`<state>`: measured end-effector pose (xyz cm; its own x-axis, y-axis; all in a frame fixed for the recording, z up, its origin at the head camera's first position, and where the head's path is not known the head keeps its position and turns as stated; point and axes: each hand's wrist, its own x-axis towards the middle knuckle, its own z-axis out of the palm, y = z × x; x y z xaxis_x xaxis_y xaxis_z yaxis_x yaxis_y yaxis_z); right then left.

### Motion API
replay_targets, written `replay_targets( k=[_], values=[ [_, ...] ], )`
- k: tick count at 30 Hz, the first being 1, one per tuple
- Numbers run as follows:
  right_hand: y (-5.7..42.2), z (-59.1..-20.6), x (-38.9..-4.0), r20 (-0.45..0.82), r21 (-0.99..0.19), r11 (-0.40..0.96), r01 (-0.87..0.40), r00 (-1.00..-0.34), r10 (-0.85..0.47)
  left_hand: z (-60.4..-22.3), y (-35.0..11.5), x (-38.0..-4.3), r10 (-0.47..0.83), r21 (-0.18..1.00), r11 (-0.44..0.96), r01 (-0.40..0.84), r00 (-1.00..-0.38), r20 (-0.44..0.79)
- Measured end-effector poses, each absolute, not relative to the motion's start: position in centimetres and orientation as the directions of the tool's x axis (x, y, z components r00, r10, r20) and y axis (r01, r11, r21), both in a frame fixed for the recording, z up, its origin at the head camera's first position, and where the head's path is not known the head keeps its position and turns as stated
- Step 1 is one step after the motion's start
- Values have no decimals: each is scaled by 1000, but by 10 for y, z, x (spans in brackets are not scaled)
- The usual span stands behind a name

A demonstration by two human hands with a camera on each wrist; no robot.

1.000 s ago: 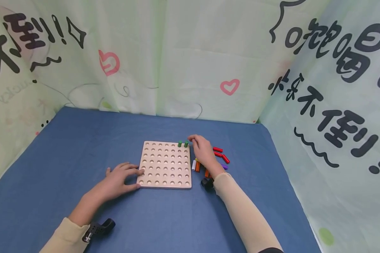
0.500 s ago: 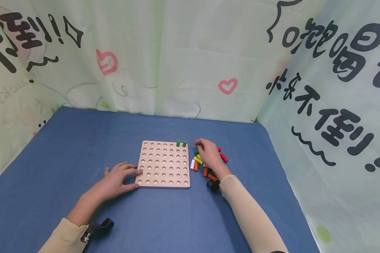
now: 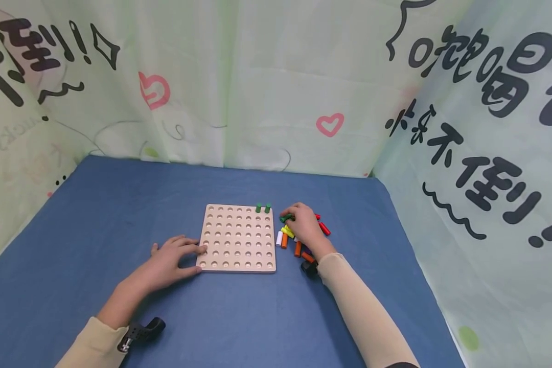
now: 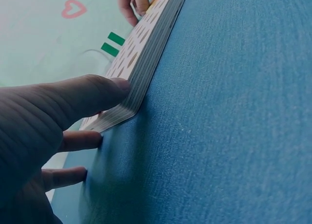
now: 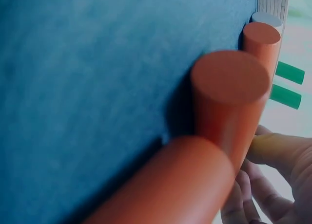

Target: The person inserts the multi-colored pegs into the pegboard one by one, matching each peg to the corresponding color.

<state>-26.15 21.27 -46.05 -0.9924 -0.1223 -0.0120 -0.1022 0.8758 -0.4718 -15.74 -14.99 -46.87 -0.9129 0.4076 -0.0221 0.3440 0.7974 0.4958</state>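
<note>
A pale wooden pegboard with rows of round holes lies flat on the blue table. Two green pegs stand upright at its far right corner. My left hand rests at the board's near left corner, thumb against the edge and index finger on top; in the left wrist view, other fingertips touch the table beside it. My right hand reaches over the loose pegs right of the board, pinching a green peg between fingers and thumb. In the right wrist view, that peg is hidden.
Loose pegs lie around and under my right hand: a white peg, several orange pegs, yellow pegs and red pegs. A printed curtain encloses the table's back and sides.
My right hand has moved from the board's far right corner back to the loose pegs, where a green peg now shows at its fingertips. The left hand stays at the board; the view shifts slightly.
</note>
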Motion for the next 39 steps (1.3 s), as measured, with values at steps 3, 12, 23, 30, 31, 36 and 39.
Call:
replay_targets(
  k=[3,12,23,30,31,36,39],
  values=[
    [211,-461,-262,-11,-460,883,-97,-993,-115,-470,-150,-157,405,496,798,342,-914,-22],
    [208,-461,-264,11,-401,908,-125,-991,-132,-472,-150,-156,401,504,795,338,-916,-18],
    [200,-457,-264,-43,-390,908,-150,-983,-180,-472,-151,-157,402,518,782,347,-916,7],
    [198,-455,-261,-70,-387,912,-133,-982,-173,-473,-150,-157,407,523,779,346,-914,-1],
    [198,-455,-261,-63,-387,912,-139,-982,-176,-473,-150,-157,407,523,779,346,-914,-1],
    [197,-456,-259,-19,-385,907,-168,-982,-190,-472,-150,-156,400,522,783,338,-916,-6],
    [197,-456,-258,15,-386,903,-188,-980,-198,-471,-150,-155,398,521,786,334,-917,-13]
  ],
)
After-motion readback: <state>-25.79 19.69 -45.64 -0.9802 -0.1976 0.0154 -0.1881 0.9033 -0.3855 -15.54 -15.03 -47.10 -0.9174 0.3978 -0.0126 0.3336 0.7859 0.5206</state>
